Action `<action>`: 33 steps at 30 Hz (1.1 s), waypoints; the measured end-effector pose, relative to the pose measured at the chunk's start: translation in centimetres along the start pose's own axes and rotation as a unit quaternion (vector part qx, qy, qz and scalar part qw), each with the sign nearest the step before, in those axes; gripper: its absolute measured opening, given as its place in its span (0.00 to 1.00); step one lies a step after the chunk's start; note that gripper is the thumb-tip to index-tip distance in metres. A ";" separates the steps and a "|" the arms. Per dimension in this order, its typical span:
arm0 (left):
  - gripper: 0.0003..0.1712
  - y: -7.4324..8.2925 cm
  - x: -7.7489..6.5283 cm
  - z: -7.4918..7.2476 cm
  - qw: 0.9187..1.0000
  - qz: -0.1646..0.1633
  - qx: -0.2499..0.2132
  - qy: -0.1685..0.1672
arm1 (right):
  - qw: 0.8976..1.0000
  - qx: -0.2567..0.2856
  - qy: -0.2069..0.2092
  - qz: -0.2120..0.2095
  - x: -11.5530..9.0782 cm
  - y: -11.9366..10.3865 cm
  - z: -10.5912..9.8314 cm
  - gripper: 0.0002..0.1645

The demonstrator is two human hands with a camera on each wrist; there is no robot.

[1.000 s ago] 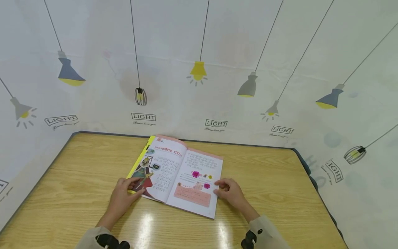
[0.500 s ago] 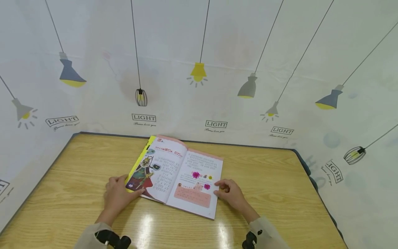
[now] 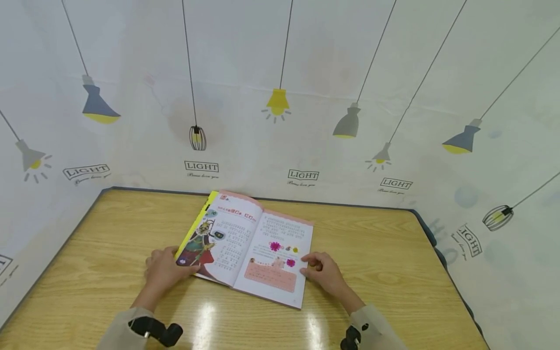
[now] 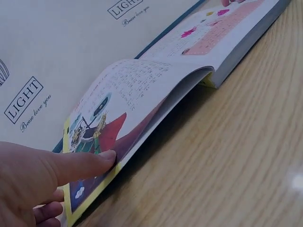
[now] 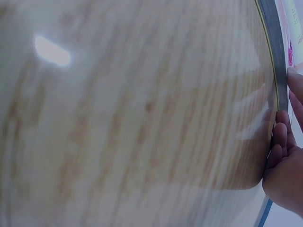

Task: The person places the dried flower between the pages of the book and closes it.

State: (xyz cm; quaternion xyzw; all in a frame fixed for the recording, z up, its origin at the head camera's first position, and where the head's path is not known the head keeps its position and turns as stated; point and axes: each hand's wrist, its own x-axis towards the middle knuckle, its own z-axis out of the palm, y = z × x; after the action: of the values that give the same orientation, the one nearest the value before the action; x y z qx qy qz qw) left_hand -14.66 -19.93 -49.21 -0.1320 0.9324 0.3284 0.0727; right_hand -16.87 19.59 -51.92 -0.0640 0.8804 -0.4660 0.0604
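An open picture book (image 3: 245, 243) lies on the wooden table, with a yellow cover edge along its left side. My left hand (image 3: 164, 272) grips the lower left edge. In the left wrist view its thumb (image 4: 87, 165) presses on the illustrated page while the other fingers go under the yellow edge; the left half of the book arches up off the table there. My right hand (image 3: 325, 274) holds the right edge, thumb and fingertips at the page margin. In the right wrist view the curled fingers (image 5: 280, 137) sit against the book's thick side (image 5: 279, 61).
The wooden table (image 3: 385, 262) extends on both sides of the book. Behind it hangs a pale wall covering (image 3: 245, 112) printed with lamps and the word LIGHT. Dark edging (image 3: 350, 204) runs along the table's far rim.
My left hand has shifted a little left; its fingers, earlier on top of the page, are now around the outer edge with the thumb still on the page. The right hand stays in place.
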 end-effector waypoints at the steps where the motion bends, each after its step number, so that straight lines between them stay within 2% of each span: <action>1: 0.57 0.0 0.1 -0.1 1.000 -0.002 -0.004 0.000 | 1.000 0.001 0.000 0.000 0.0 0.0 0.0 0.11; 6: 0.54 0.1 0.2 -0.5 0.999 0.003 -0.047 0.005 | 1.000 0.000 0.003 -0.004 0.0 0.1 0.1 0.11; 11: 0.50 0.2 -0.2 -1.4 0.994 0.037 -0.106 -0.012 | 1.000 0.004 0.006 -0.006 0.0 0.1 0.1 0.11; 15: 0.46 0.6 -0.7 -2.2 0.991 0.051 -0.121 -0.022 | 1.000 0.003 0.008 -0.004 0.1 0.2 0.2 0.11; 23: 0.42 2.3 -1.8 -3.8 0.988 0.073 -0.136 -0.019 | 1.000 0.001 0.011 -0.004 0.1 0.3 0.2 0.11; 28: 0.41 3.8 -2.6 -4.1 0.983 0.086 -0.162 -0.012 | 1.000 -0.002 0.011 -0.002 0.1 0.3 0.2 0.11; 33: 0.34 5.5 -3.4 -4.0 0.977 0.100 -0.186 -0.001 | 1.000 -0.001 0.008 -0.002 -0.1 0.0 0.1 0.11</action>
State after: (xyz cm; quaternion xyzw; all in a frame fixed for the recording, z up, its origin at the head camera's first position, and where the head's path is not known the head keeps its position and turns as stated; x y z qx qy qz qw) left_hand -13.25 -17.72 -42.11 -0.0490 0.8636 0.5016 0.0145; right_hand -16.79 19.51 -52.03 -0.0622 0.8812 -0.4656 0.0521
